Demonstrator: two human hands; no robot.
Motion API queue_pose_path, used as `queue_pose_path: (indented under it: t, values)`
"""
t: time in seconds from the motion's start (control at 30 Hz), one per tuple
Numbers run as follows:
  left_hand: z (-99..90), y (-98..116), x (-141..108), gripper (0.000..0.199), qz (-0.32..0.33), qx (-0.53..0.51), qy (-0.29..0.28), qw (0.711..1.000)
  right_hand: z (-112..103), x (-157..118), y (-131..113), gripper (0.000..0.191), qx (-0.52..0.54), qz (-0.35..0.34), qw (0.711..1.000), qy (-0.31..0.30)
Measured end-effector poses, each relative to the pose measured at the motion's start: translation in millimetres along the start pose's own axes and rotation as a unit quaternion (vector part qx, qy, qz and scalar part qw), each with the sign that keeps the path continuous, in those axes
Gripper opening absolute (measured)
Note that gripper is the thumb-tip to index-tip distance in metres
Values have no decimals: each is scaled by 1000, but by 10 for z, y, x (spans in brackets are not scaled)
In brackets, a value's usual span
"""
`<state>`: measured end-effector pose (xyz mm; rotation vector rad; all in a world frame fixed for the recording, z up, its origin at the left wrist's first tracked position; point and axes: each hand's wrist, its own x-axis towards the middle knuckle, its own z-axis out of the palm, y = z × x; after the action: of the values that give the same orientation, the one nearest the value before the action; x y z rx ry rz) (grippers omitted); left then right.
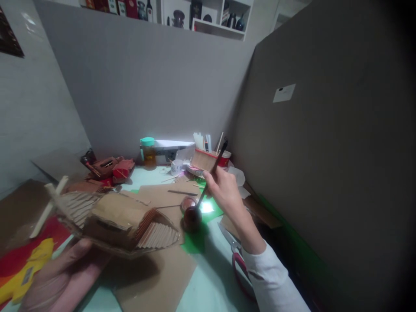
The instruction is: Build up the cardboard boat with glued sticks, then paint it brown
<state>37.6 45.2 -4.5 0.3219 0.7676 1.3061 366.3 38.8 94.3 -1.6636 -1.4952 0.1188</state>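
My left hand (69, 271) grips a cardboard model boat (118, 212) from below, its hull raised above the table. The boat has a curved tan roof, ribbed corrugated decks and pale sticks at its left end. In my right hand (224, 188) is a dark-handled paintbrush (215, 167), held slanted with its lower end in a small round pot of brown paint (192, 219). The brush tip is hidden inside the pot. Just behind the pot lies a round reddish-brown lid (188, 203).
Red-handled scissors (238, 264) lie beside my right forearm. A yellow glue gun (27, 271) is at the lower left. Cardboard sheets (162, 277) cover part of the table. Farther back are a jar with a green lid (148, 154), a white cup (176, 167) and brown-red models (108, 169).
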Motion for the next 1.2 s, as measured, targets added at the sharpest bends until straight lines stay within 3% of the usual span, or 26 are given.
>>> queue_pose_path:
  t: [0.07, 0.17, 0.27, 0.47, 0.67, 0.83, 1.0, 1.2]
  values:
    - [197, 4, -115, 75, 39, 32, 21, 998, 25, 0, 8, 23, -2, -7, 1000, -13]
    - [431, 11, -255, 72, 32, 3, 87, 996, 23, 0, 10, 24, 13, -7, 1000, -23]
    - [536, 19, -320, 70, 18, -19, 114, 993, -39, 5, 4, 28, 40, 6, 999, -9]
    - [504, 3, -300, 63, 0, -32, 99, 995, -264, 10, -7, 37, 106, 22, 994, 30]
    - [444, -44, -264, 57, 29, -13, 39, 999, -531, -13, -6, 28, 197, 16, 975, 99]
    - [489, -53, -265, 54, 23, -17, 10, 1000, -611, -19, 7, 24, 290, 0, 950, 117]
    - [558, -81, -291, 38, -5, -28, 13, 999, -637, -118, -212, 20, 388, -38, 915, 103]
    - [636, -73, -346, 42, -22, -44, 49, 998, -580, -377, -589, 22, 484, -75, 872, 11]
